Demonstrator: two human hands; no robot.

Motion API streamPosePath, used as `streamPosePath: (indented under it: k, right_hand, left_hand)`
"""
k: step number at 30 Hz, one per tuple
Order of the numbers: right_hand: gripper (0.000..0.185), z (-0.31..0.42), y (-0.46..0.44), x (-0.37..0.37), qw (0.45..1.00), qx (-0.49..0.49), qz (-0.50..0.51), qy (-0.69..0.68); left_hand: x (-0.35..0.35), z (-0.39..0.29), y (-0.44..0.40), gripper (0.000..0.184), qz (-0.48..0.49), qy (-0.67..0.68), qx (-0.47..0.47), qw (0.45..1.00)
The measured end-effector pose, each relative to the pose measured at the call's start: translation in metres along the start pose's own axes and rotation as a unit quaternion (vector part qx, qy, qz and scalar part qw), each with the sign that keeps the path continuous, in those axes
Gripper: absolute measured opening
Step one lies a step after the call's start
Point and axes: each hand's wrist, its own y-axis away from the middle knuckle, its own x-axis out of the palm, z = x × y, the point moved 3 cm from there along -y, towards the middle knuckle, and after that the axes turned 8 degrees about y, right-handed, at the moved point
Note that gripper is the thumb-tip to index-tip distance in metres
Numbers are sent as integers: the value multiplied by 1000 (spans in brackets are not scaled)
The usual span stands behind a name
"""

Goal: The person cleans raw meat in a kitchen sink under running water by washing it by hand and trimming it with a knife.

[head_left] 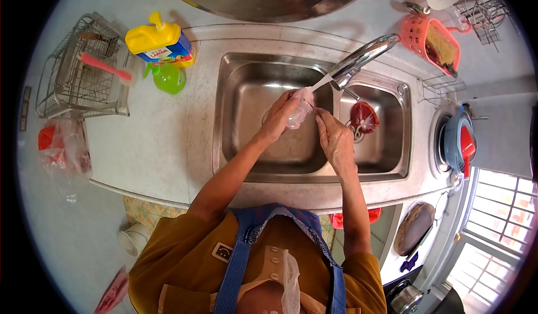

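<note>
Over the large basin of the steel sink (230, 107), my left hand (276, 119) is closed around a clear, pinkish plastic container (300, 109), whose exact kind is unclear. Water from the faucet (367, 55) runs onto or right beside it. My right hand (336, 140) is just right of the container, thumb and fingers pinched together. A thin dark thing shows at those fingertips and points toward the container; it is too small to name. In the smaller basin lies a dark red round item (364, 117), with a metal chain beside it.
On the counter at left stand a wire dish rack (84, 84), a yellow pump bottle (159, 39) and a green spray bottle (169, 78). A large metal lid (274, 3) is behind the sink. At right are a coral basket (417, 34) and stacked basins (453, 140).
</note>
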Motion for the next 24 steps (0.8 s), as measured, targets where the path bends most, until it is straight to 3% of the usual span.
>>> streamPosePath:
  k: [13, 16, 22, 24]
  right_hand:
    - [21, -3, 1, 0, 995, -30, 24, 88]
    - [21, -6, -3, -4, 989, -56, 37, 130]
    - [23, -8, -15, -17, 966, -135, 76, 208]
    - [24, -14, -19, -16, 932, -200, 129, 272]
  left_hand:
    - [-1, -10, 4, 34, 33, -95, 20, 995]
    - [1, -19, 1, 31, 44, -177, 33, 983]
    - [8, -24, -5, 24, 100, -215, 48, 970]
    - [11, -28, -3, 24, 102, -253, 51, 961]
